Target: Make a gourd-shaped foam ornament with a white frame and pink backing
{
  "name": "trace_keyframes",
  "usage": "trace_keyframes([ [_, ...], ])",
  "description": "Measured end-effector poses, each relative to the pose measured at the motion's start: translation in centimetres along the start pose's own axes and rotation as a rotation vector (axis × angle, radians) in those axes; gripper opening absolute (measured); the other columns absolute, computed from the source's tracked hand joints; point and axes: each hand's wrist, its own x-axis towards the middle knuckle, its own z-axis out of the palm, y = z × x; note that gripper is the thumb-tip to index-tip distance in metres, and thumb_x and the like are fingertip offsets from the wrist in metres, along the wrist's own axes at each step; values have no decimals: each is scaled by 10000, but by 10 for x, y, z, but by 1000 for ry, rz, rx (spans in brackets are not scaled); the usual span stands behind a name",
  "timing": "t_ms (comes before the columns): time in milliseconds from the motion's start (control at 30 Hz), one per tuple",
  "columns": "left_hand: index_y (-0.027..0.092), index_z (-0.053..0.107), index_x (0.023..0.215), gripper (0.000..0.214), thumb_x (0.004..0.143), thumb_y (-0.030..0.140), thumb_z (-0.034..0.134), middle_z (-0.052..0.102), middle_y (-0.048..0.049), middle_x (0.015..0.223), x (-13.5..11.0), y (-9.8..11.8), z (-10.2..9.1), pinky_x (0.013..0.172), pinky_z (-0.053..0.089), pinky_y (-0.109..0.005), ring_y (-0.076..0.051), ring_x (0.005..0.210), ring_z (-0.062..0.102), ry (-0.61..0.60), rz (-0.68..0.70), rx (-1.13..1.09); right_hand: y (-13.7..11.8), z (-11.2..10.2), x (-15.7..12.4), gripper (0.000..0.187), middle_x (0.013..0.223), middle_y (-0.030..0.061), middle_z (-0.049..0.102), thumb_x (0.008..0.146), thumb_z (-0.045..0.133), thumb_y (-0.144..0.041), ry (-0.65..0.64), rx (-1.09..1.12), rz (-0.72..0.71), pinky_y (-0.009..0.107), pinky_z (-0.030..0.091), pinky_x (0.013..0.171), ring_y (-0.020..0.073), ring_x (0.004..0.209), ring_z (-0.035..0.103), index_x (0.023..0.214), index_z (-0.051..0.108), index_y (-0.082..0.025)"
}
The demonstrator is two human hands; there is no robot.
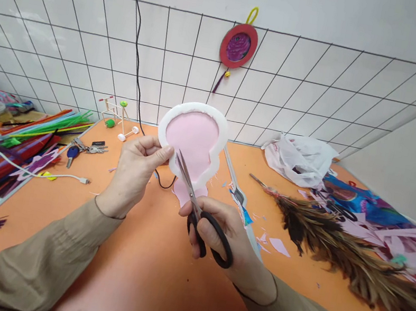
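My left hand pinches the left edge of a white foam frame, rounded at the top and narrower below. Pink sheet fills its opening, and the piece is held upright above the table. In my right hand is a pair of scissors with black handles, fingers through the loops. The blades look nearly closed and point up-left, their tips in front of the pink sheet near my left thumb. Below the frame's bottom end shows another pink piece, partly behind the scissors.
On the orange table, colourful pipe cleaners, keys and a white cable lie left. Brown feathers, a white plastic bag and pink scraps lie right. A red round ornament hangs on the tiled wall.
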Motion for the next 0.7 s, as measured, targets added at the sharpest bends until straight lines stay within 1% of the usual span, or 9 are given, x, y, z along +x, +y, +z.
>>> trace_keyframes([
  [100, 152, 721, 708, 126, 689, 253, 794, 703, -6, 644, 0, 0, 0, 601, 490, -226, -108, 587, 607, -6, -2, 10, -1, 1, 1, 325, 552, -57, 468, 719, 647, -450, 13, -22, -6, 227, 465, 440, 83, 447, 487, 827, 558, -156],
  [200, 155, 717, 695, 119, 695, 252, 786, 687, 1, 627, 1, 1, -2, 581, 477, -220, -98, 565, 586, -20, -10, 26, -2, 0, 3, 256, 539, -54, 476, 691, 622, -363, 36, -74, 16, 213, 440, 418, 79, 447, 468, 824, 559, -154],
  [300, 160, 710, 672, 122, 694, 254, 784, 668, 10, 602, 2, 3, -3, 572, 475, -221, -93, 544, 570, -35, -15, 35, -3, -1, 4, 229, 504, -77, 431, 686, 589, -317, 33, -111, 33, 198, 412, 414, 66, 432, 431, 840, 560, -151],
  [400, 161, 712, 667, 125, 691, 260, 785, 665, 10, 597, 2, 5, -2, 571, 477, -228, -96, 540, 567, -36, -12, 41, -4, -2, 4, 223, 487, -96, 384, 692, 579, -313, 32, -113, 46, 195, 400, 416, 55, 417, 401, 847, 554, -155],
  [567, 165, 738, 702, 117, 676, 262, 799, 686, -3, 632, -1, 4, 0, 596, 477, -233, -112, 582, 590, -12, 20, 60, -5, -3, 4, 263, 530, -60, 467, 699, 627, -358, 26, -92, 37, 219, 427, 416, 78, 450, 459, 858, 571, -156],
  [700, 164, 741, 711, 142, 671, 285, 804, 685, -13, 632, -1, 4, 1, 596, 477, -245, -129, 592, 598, -8, 29, 84, -4, -2, 4, 258, 523, -69, 443, 702, 629, -365, 33, -83, 56, 229, 416, 422, 78, 443, 444, 856, 561, -170],
])
